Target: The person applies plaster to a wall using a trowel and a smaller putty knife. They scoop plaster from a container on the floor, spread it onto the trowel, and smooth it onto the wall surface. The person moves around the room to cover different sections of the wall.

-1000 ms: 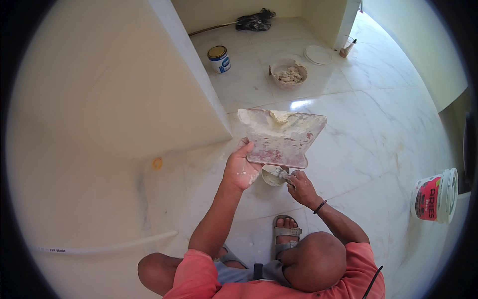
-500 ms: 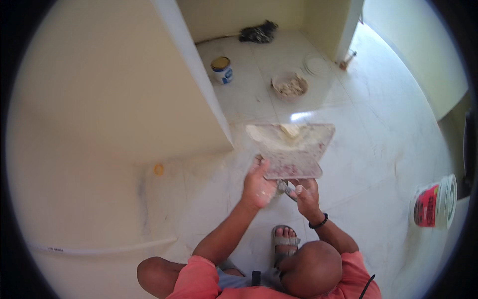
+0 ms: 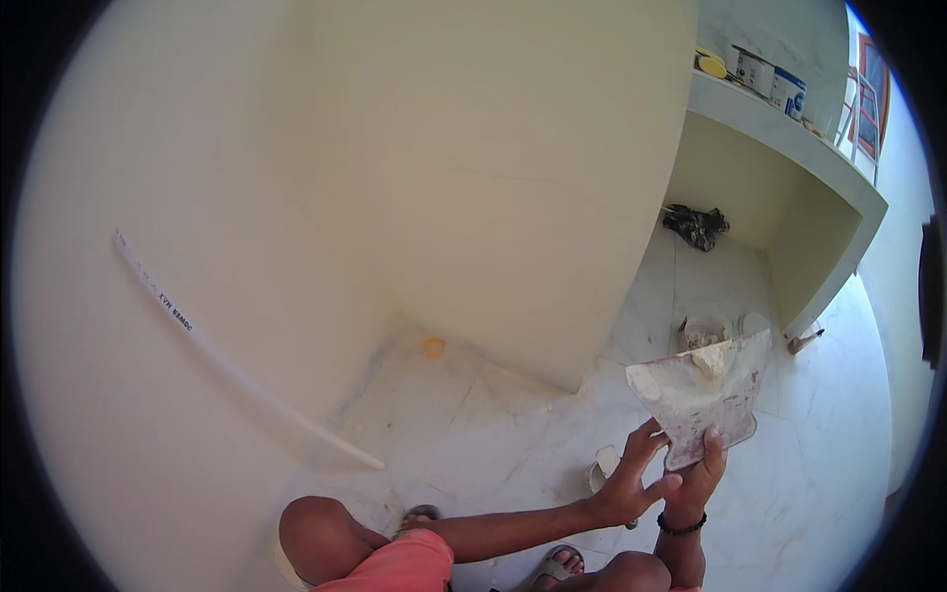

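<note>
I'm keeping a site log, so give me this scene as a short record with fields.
Right hand: grips a flat board, thumb on top
Left hand: fingers spread near the board's lower edge; contact unclear
On board: pale lump near the far edge
Floor: small bowl partly behind left hand; tub partly hidden by board; orange ring
Left side: long white tube
Counter: blue-and-white can
Under counter: black plastic

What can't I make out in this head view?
Head view:
Right hand: most fingers hidden under the flat whitish board.
Pale round bowl of lumpy paste: lower part behind board.
Small round whitish tub: partly behind left hand.
Tall dark shape: cut off by right rim.
</note>
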Demonstrator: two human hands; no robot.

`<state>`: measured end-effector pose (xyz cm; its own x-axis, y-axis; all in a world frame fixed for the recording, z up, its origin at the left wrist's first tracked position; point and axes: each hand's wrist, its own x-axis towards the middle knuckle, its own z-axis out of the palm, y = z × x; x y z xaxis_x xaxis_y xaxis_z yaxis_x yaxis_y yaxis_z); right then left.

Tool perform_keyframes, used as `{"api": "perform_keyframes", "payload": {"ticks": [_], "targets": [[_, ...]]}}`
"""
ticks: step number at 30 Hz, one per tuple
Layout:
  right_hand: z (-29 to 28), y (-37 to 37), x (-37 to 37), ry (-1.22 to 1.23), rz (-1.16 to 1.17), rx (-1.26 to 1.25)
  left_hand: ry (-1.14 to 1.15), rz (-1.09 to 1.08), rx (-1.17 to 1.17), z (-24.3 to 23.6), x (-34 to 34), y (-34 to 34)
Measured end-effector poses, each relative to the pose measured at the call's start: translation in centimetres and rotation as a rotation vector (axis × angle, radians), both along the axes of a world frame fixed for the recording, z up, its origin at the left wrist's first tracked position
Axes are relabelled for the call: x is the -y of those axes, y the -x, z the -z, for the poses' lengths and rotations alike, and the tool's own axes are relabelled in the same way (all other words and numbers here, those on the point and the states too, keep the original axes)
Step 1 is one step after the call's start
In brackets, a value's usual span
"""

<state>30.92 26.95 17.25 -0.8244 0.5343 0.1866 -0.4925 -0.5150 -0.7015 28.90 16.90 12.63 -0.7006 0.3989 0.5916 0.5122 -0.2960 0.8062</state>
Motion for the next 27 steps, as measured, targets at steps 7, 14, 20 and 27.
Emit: {"api": "perform_keyframes", "payload": {"ticks": [7,14,20,27], "targets": [[-4.9,-1.1,3.9,-0.193,-0.048,-0.098,0.182,0.168,-0.348,-2.6,8.4,1.4],[-11.9,3.8,7.8,-0.842,0.084,0.131,0.754,0.274,-0.376,-3.4,19.6,9.3],[-15.4,7.8,10.3,-1.236,0.250,0.399,0.550,0.353,0.126,3.2,22.4,9.7],[-15.0,10.2,15.3,-1.162,0.649,0.587,0.332,0.395,0.414,9.0,25.0,9.4]]}}
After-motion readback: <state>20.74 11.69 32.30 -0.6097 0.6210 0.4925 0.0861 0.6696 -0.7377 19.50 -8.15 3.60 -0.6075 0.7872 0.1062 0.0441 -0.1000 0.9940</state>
